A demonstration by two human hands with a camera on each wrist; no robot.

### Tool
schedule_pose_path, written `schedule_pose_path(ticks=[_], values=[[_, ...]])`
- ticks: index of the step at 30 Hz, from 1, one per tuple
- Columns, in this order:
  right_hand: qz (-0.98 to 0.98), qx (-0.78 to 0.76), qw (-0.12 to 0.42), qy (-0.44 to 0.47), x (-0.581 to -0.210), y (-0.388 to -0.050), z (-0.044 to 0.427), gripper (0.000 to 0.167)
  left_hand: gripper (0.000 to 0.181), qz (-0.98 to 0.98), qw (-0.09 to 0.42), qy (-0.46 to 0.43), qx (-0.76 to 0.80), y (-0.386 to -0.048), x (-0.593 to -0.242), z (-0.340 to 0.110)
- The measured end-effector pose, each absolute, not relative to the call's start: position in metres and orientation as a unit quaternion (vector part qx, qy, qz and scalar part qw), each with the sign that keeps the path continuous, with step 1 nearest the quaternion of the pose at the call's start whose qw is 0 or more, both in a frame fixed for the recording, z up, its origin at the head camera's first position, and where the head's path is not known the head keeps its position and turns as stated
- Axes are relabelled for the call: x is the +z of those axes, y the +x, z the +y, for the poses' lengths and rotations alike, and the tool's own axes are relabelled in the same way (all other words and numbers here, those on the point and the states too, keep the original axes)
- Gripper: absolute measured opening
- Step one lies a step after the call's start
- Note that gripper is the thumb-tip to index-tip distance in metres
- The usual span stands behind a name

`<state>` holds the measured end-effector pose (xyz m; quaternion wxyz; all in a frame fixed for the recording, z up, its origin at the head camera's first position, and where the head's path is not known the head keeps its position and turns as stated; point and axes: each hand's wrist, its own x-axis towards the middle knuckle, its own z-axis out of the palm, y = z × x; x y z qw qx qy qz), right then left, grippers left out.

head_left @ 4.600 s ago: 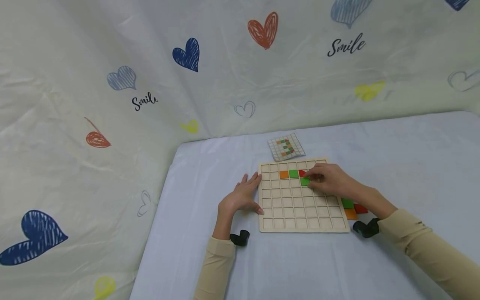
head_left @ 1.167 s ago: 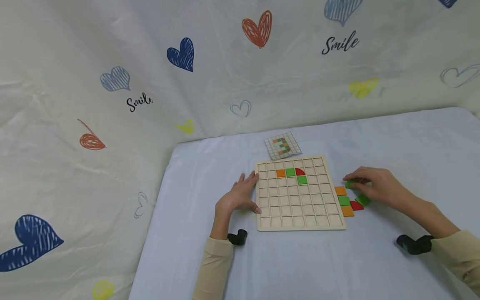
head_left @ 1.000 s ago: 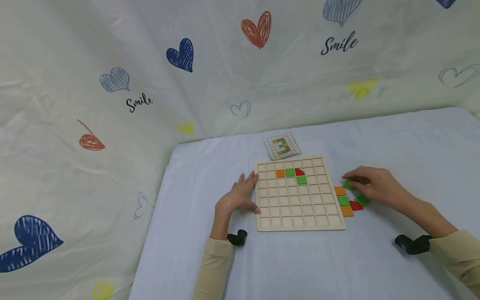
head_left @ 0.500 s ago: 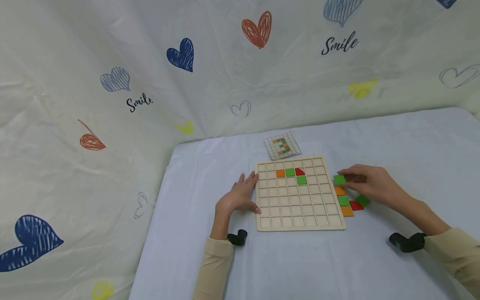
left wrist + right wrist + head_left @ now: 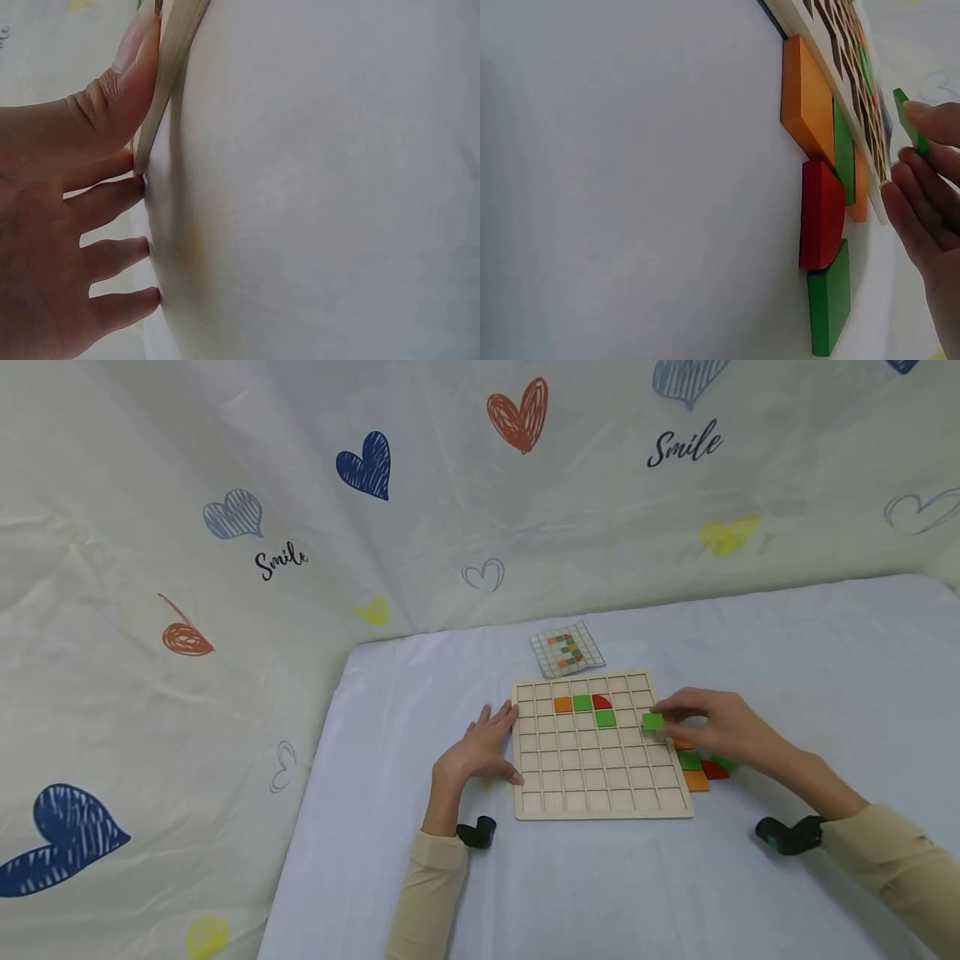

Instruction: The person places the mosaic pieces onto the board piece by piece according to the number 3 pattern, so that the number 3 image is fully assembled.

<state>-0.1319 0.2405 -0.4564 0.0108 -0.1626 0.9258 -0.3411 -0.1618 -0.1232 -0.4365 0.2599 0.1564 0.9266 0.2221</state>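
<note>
Above the right side of the wooden grid board (image 5: 570,787), a held green tile (image 5: 652,722) is being pinched between the thumb and fingers of the right hand (image 5: 716,722), not yet seated in any cell. Along the left edge, the board is being touched by the left hand (image 5: 480,755), fingers spread, nothing being grasped.

In the cells, an orange square (image 5: 563,704), a green square (image 5: 582,702) and a red quarter-round (image 5: 602,702) are forming a row; a lower green square (image 5: 605,718) is sitting directly below the red. Just beyond the far edge, a pattern card (image 5: 567,649) is lying on the white cloth (image 5: 585,885). Beside the right edge, loose pieces (image 5: 823,217) in orange, green and red are waiting to be picked.

Step in hand, as judged: a tile is being carried to its place in a copied pattern. Next move is probably calling for alignment over a free cell, flat lowering and release; which cell is being aimed at cannot be told.

Writing: "Smile" lettering (image 5: 684,443) is being read twice on the heart-printed curtain (image 5: 427,531). No brand or label is being made out on board, card or tiles.
</note>
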Motion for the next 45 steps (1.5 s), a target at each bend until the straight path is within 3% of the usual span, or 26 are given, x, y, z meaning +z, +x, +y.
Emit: schedule_pose_path(ticks=[32, 45], values=[[0.900, -0.334, 0.031, -0.279, -0.460, -0.155, 0.175, 0.023, 0.117, 0.926, 0.266, 0.151, 0.219, -0.163, -0.434, -0.123], [0.903, -0.320, 0.035, -0.286, -0.467, -0.159, 0.166, 0.022, 0.116, 0.926, 0.269, 0.151, 0.217, -0.162, -0.434, -0.123]])
